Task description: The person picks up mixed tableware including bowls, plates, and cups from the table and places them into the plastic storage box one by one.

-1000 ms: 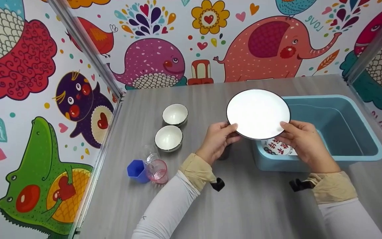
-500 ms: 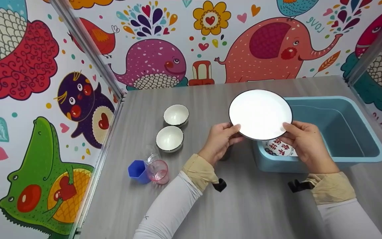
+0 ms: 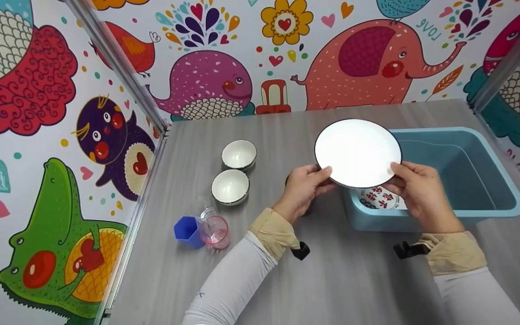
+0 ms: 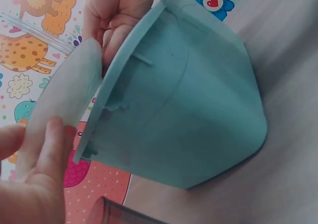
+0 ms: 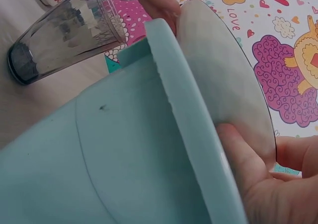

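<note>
A white plate (image 3: 358, 152) with a thin dark rim is held up, tilted, over the left end of a light blue plastic tub (image 3: 472, 214). My left hand (image 3: 299, 189) pinches its left edge, thumb on top and fingers beneath. The opposite edge is gripped the same way by my right hand (image 3: 422, 192). From the right wrist, the plate's pale underside (image 5: 223, 70) shows beyond the tub's rim. Inside the tub lies a white dish with a red floral pattern (image 3: 379, 197), partly hidden by the plate and right hand.
Two white bowls (image 3: 239, 154) stand left of centre on the grey table. Nearer are a blue hexagonal cup (image 3: 188, 232), a pink clear cup (image 3: 215, 232) and a colourless clear one. A dark see-through cup (image 5: 64, 35) stands beside the tub, mostly behind my left hand in the head view.
Both hands have shifted slightly to the right with the plate between them. The grip, the tub and the things on the table look the same.
</note>
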Demonstrator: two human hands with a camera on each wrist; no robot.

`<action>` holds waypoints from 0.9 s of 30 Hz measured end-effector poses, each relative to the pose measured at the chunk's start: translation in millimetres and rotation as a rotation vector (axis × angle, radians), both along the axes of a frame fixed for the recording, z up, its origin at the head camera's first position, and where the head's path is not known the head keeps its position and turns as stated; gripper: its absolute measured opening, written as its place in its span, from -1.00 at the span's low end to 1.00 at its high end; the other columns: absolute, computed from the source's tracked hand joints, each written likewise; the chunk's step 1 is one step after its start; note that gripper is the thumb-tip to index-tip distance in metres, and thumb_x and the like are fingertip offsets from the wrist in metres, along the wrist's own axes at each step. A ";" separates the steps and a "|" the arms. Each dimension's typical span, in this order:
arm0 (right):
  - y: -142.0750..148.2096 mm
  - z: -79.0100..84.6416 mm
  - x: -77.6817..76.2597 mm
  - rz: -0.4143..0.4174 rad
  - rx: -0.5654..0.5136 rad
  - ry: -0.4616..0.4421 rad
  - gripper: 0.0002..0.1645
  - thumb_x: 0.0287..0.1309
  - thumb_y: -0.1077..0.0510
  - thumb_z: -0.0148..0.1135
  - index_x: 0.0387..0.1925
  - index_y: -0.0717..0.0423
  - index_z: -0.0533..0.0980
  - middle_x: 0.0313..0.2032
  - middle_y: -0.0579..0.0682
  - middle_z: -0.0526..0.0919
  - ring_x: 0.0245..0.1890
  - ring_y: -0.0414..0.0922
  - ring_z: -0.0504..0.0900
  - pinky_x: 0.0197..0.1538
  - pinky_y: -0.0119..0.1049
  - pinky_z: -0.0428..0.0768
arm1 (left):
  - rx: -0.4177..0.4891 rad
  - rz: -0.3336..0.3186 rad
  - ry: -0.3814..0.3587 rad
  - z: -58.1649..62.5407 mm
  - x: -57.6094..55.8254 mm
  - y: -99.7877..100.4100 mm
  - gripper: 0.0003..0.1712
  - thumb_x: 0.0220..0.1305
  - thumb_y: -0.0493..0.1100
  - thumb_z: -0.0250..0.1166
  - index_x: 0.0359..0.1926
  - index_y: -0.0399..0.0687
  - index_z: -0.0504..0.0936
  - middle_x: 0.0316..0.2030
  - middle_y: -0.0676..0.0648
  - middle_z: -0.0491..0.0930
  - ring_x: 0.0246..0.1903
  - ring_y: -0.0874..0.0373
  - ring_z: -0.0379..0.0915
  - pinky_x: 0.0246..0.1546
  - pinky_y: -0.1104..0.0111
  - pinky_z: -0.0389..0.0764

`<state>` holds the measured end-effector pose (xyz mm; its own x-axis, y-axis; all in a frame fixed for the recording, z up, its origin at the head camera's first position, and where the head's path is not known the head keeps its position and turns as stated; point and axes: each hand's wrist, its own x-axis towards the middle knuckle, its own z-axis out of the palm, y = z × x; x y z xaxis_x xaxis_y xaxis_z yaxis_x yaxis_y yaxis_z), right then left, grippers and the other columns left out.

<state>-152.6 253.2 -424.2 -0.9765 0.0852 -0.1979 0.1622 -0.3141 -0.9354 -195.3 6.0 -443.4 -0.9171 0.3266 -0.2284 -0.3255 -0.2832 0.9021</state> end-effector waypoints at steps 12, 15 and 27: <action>12.4 6.4 -1.4 -0.030 -0.003 -0.013 -0.82 0.41 0.19 0.20 -0.32 -0.03 0.67 -0.41 -0.03 0.78 -0.40 -0.22 0.80 -0.31 -0.40 0.74 | -0.064 -0.073 0.065 -0.4 3.9 4.0 -0.60 0.42 -0.21 0.28 0.17 -0.36 0.57 -0.05 -0.24 0.72 -0.15 0.13 0.69 0.00 0.26 0.72; 16.7 7.4 -2.4 -0.039 0.031 -0.012 -0.84 0.41 0.17 0.20 -0.30 -0.06 0.66 -0.40 -0.07 0.78 -0.40 -0.24 0.79 -0.31 -0.41 0.73 | -0.120 -0.098 0.093 -0.2 4.9 5.4 -0.58 0.38 -0.18 0.33 0.17 -0.30 0.59 -0.04 -0.18 0.73 -0.09 0.15 0.69 0.01 0.29 0.72; 30.0 10.6 -4.0 -0.048 0.066 -0.041 -0.81 0.40 0.12 0.22 -0.34 -0.14 0.69 -0.44 -0.08 0.75 -0.46 -0.25 0.75 -0.39 -0.45 0.71 | -0.300 -0.153 0.237 -2.4 10.8 7.3 -0.54 0.27 -0.10 0.44 0.17 -0.06 0.64 0.00 0.00 0.71 0.02 0.24 0.63 0.07 0.34 0.67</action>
